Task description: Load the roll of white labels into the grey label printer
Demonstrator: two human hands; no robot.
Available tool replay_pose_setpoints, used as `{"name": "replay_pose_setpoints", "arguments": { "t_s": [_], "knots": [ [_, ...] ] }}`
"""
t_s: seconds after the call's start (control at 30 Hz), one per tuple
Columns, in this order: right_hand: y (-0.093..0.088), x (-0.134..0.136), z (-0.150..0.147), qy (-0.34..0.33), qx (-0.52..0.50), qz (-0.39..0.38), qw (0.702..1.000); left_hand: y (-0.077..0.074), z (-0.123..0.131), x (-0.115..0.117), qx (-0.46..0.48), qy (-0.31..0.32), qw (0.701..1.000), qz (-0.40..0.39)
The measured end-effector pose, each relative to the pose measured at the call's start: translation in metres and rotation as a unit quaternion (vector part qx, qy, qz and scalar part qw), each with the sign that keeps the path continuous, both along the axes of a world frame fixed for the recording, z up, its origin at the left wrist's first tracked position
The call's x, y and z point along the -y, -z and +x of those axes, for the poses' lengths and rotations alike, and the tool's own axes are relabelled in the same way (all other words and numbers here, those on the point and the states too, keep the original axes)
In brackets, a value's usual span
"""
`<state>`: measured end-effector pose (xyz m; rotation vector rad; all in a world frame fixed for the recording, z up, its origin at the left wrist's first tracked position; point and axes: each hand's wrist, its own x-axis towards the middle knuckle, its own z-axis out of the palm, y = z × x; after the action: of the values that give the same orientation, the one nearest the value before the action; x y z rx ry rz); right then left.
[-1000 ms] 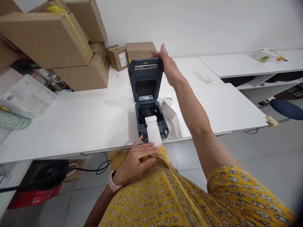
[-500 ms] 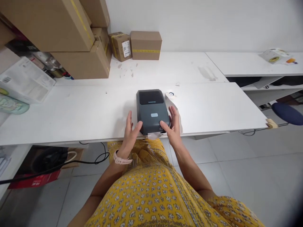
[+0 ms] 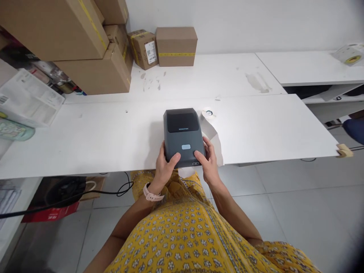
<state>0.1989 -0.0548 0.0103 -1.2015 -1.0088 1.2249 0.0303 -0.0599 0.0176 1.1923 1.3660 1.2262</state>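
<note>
A dark grey label printer (image 3: 184,138) with a black window and a pale blue button sits at the front edge of the white table. My left hand (image 3: 165,163) grips its near left corner, thumb on top and fingers along the side. On the near right corner my right hand (image 3: 209,161) has hold in the same way. A strip of white label paper (image 3: 214,142) curls out beside the printer on the right, next to a small label roll (image 3: 209,113). Below the printer's front a bit of white paper (image 3: 186,173) hangs over my lap.
Cardboard boxes (image 3: 93,72) are stacked at the back left, with two smaller cartons (image 3: 176,47) by the wall. A clear plastic package (image 3: 31,96) and a green bottle (image 3: 17,129) lie at the far left. A black cable (image 3: 99,192) runs below the table.
My left hand has closed in on the printer's left side, and my right hand now grips its right side. The view has shifted slightly.
</note>
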Motion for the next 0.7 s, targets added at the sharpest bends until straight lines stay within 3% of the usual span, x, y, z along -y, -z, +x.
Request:
{"name": "replay_pose_setpoints", "arguments": {
  "t_s": [0.17,0.27,0.3,0.33,0.4,0.43,0.57,0.7],
  "knots": [
    [0.013,0.002,0.001,-0.003,0.026,0.024,0.999,0.004,-0.015,0.026,-0.032,0.019,0.999,-0.004],
    [0.019,0.002,0.009,-0.046,0.035,0.025,0.998,0.006,-0.022,0.054,-0.080,-0.047,0.995,-0.046],
    [0.021,0.002,0.011,-0.052,0.041,0.029,0.997,0.006,-0.021,0.060,-0.051,-0.018,0.995,-0.081],
    [0.021,0.002,0.012,-0.053,0.048,0.033,0.997,0.005,-0.018,0.063,-0.003,0.050,0.990,-0.131],
    [0.022,0.001,0.012,-0.043,0.055,0.035,0.997,0.000,-0.006,0.061,0.115,0.159,0.955,-0.225],
    [0.022,0.001,0.011,-0.038,0.053,0.033,0.997,-0.002,0.001,0.057,0.167,0.171,0.938,-0.250],
    [0.020,-0.001,0.007,-0.035,0.031,0.025,0.999,-0.006,0.026,0.043,0.267,0.122,0.916,-0.274],
    [0.010,0.001,0.008,-0.028,0.049,0.042,0.998,0.002,0.036,0.044,0.215,0.069,0.945,-0.237]
  ]
}}
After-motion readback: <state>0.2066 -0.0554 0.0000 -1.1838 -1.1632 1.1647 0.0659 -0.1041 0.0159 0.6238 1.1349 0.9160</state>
